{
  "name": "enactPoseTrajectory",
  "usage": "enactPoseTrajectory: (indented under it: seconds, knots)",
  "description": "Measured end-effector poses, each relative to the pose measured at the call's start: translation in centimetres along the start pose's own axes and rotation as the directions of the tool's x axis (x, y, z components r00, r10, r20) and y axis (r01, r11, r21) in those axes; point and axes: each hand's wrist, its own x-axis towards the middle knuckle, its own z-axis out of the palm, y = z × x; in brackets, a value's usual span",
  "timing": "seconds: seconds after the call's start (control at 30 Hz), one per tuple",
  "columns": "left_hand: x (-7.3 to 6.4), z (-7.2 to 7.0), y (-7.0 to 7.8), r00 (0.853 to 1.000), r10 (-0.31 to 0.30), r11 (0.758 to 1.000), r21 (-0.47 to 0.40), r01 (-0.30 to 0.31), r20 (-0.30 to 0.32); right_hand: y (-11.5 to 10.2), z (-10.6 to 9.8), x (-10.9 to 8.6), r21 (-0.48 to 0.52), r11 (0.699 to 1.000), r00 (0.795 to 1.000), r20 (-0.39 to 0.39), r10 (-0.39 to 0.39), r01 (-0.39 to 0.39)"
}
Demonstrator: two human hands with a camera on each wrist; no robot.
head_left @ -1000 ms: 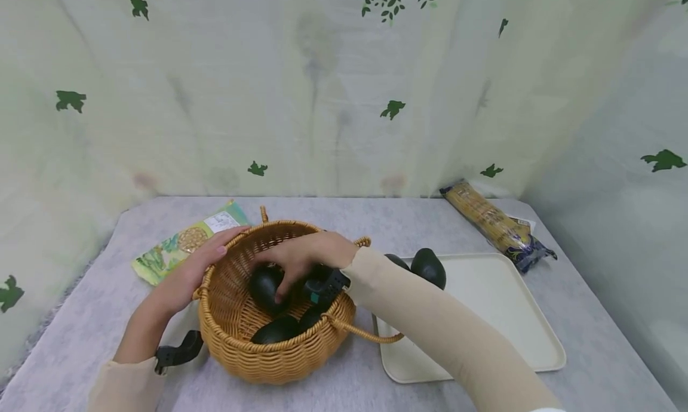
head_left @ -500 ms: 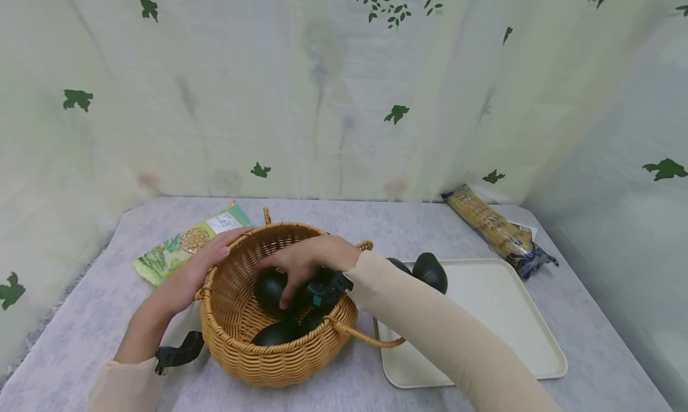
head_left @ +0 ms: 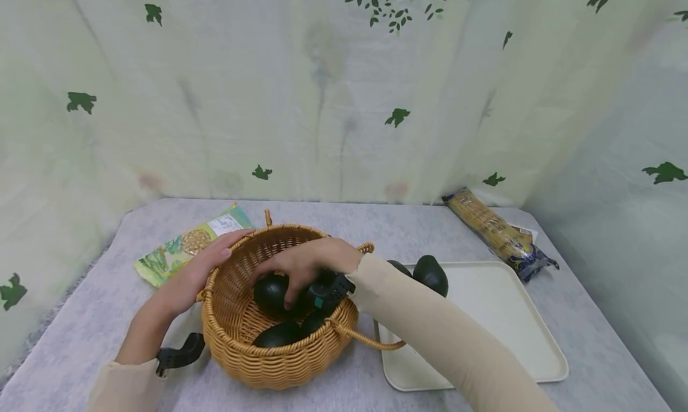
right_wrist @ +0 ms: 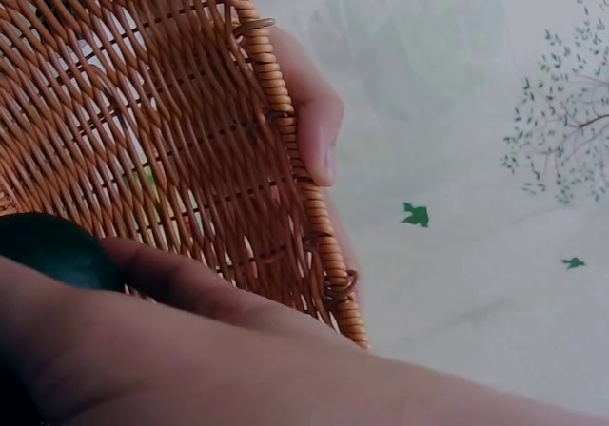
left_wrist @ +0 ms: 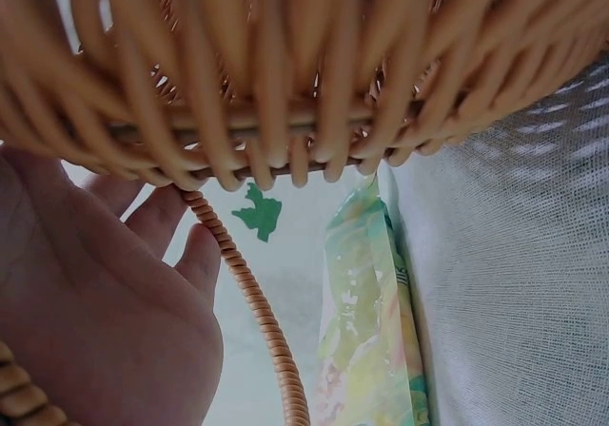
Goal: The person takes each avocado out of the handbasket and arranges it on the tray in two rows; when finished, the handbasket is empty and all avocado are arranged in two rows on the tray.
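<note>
In the head view, a wicker basket (head_left: 279, 361) with dark green avocados inside stands tilted in front of me. My right hand (head_left: 301, 266) reaches into it, fingers and thumb around one avocado (head_left: 270, 292). Another avocado (head_left: 278, 334) lies lower in the basket, and the wrist and its camera partly hide more dark fruit. My left hand (head_left: 196, 271) rests along the basket's outer left side near the rim, fingers extended. The left wrist view shows its palm (left_wrist: 105, 302) beside the weave and a wicker handle (left_wrist: 262, 312). The right wrist view shows part of the held avocado (right_wrist: 62, 250).
A cream tray (head_left: 500, 322) lies right of the basket, with an avocado (head_left: 431, 274) and part of another at its back left corner. A yellow-green food packet (head_left: 185, 245) is behind the left hand. A pack of long noodles (head_left: 491, 227) lies at the back right.
The head view has shifted slightly. My right hand stays on the avocado inside the basket with only slight movement, and my left hand stays at the basket's side.
</note>
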Motion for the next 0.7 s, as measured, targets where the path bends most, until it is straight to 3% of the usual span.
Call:
enactPoseTrajectory:
  seconds: [0.3, 0.53, 0.7]
  knots:
    - [0.0, 0.1, 0.1, 1.0, -0.001, 1.0, 0.005, 0.001, 0.009, -0.1, -0.1, -0.2, 0.027, 0.997, 0.995, -0.055, -0.077, 0.079]
    - [-0.1, 0.2, -0.1, 0.999, -0.041, 0.999, -0.002, 0.041, 0.013, -0.3, -0.2, -0.6, 0.156, 0.974, 0.983, -0.104, -0.151, 0.166]
    - [0.0, 0.1, 0.1, 0.999, -0.031, 1.0, -0.005, 0.031, 0.01, -0.8, -0.4, -1.3, 0.16, 0.964, 0.974, -0.124, -0.192, 0.21]
